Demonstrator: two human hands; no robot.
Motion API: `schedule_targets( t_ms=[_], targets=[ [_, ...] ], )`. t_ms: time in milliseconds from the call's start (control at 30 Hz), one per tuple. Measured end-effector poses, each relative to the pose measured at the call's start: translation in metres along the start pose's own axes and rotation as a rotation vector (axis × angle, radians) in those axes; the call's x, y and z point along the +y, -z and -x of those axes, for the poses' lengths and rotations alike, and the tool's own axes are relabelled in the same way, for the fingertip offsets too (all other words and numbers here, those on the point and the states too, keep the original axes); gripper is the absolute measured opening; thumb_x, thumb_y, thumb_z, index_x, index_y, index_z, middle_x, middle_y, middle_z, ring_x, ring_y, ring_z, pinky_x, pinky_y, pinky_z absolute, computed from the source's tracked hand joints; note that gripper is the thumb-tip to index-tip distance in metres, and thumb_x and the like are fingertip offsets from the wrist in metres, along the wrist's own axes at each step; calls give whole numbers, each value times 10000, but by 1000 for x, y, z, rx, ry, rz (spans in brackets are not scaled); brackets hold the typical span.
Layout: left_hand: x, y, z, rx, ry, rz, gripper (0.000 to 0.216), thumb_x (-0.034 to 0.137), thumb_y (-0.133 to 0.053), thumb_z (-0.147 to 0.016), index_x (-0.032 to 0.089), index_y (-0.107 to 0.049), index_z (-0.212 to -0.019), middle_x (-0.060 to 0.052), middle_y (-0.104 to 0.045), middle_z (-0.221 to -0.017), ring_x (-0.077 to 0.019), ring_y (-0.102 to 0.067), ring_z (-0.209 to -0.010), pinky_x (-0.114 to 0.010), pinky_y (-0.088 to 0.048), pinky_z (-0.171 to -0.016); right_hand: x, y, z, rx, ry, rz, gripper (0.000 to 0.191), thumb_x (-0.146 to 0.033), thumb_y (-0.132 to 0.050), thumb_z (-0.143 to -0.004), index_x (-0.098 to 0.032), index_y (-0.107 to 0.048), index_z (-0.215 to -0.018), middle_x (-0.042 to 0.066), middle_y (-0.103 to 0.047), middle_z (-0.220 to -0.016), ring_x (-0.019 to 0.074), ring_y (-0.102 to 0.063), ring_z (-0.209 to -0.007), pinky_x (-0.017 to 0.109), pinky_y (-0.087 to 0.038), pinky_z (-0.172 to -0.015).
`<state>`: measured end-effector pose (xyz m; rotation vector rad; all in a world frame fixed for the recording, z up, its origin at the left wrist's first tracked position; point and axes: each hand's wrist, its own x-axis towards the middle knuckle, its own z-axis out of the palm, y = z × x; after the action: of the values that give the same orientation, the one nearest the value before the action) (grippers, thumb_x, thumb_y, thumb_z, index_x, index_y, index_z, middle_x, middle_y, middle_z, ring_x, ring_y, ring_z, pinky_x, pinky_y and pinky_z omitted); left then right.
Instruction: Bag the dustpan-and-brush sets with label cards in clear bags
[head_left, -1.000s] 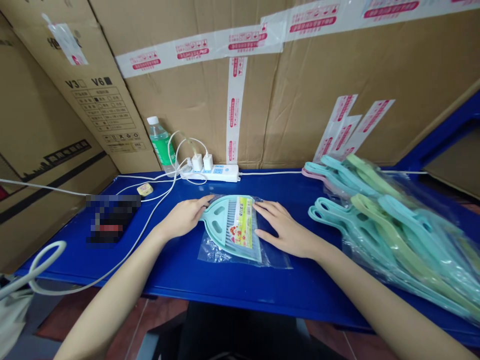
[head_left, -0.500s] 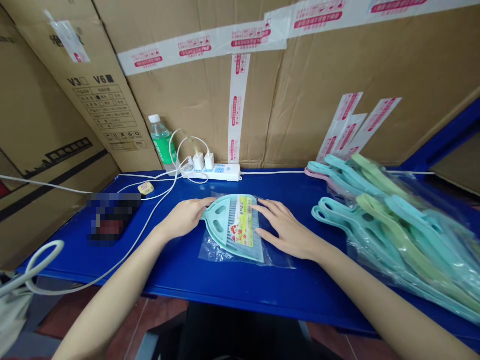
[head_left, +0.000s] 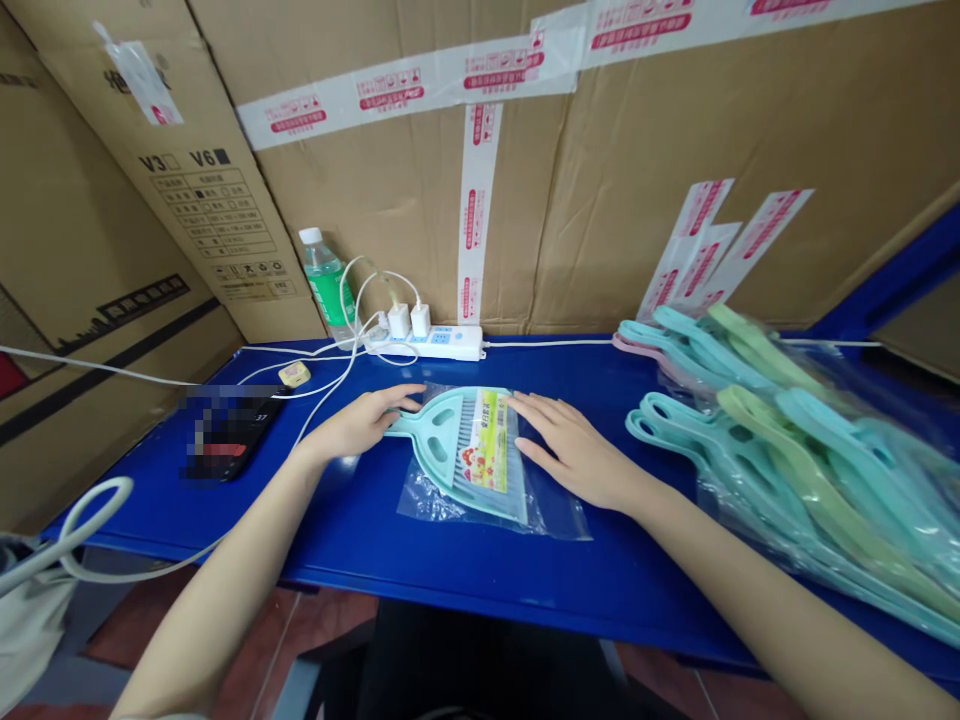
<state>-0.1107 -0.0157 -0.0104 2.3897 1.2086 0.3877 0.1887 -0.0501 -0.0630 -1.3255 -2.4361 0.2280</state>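
A teal mini dustpan-and-brush set (head_left: 465,450) with a yellow label lies partly inside a clear plastic bag (head_left: 555,512) on the blue table (head_left: 465,575). My left hand (head_left: 358,425) is closed on the end of the set's handle, which sticks out of the bag to the left. My right hand (head_left: 574,455) lies flat with fingers stretched out, pressing on the bag's right side beside the label.
A pile of bagged teal and green sets (head_left: 787,440) fills the table's right side. A power strip (head_left: 442,343) with chargers, a green bottle (head_left: 324,280) and white cables sit at the back left, with a dark phone (head_left: 229,432) nearer. Cardboard boxes (head_left: 600,200) wall in the back.
My left hand has moved left with the handle, so the set has slid partly out of the bag's left side. My right hand stays on the bag.
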Motion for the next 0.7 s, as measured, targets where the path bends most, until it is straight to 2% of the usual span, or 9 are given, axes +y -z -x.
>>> schedule_targets(
  t_ms=[167,300,367,433,533,700],
  targets=[
    [4,-7,-8,103,79,-60,440,82,-400,-828,204,-611,-1194,-24,-739,-1043,-191,-665,-1013,-316,-489,-925,-3,1,3,32,-10,26,527,-436,-313,-964,-200,-397,-1428,155,-555,-1360,316,-493,-1263,568,-399,-1014],
    [5,-12,-11,310,226,-160,334,133,-424,-857,156,-633,-1115,-116,-695,-1061,-269,-627,-1042,-409,-441,-955,-9,6,9,66,-27,48,447,-380,-362,-942,-182,-540,-1300,153,-629,-1221,325,-569,-1135,534,-454,-961],
    [5,-11,-10,382,300,-182,311,188,-435,-873,128,-611,-1122,-150,-679,-1023,-304,-630,-1001,-436,-450,-904,-10,7,10,90,-49,55,430,-328,-361,-933,-171,-551,-1285,150,-644,-1142,318,-599,-1058,516,-478,-928],
    [5,-9,-7,390,360,-164,299,241,-466,-873,117,-591,-1114,-118,-684,-847,-302,-659,-855,-414,-480,-792,-8,8,10,121,-80,57,442,-264,-337,-925,-153,-525,-1309,151,-631,-1098,303,-614,-1009,496,-493,-906],
    [5,-5,-4,323,396,-67,238,278,-514,-855,153,-578,-1047,-5,-615,-581,-240,-638,-596,-325,-478,-617,-1,7,6,160,-130,49,460,-196,-318,-913,-160,-483,-1340,143,-596,-1115,269,-630,-987,447,-507,-891],
    [0,-9,-8,253,377,150,132,237,-497,-849,211,-524,-976,70,-569,-521,-132,-519,-407,-216,-406,-458,3,5,-2,133,-207,42,427,-121,-371,-863,-167,-548,-1249,93,-630,-926,246,-642,-890,396,-516,-835]
  ],
)
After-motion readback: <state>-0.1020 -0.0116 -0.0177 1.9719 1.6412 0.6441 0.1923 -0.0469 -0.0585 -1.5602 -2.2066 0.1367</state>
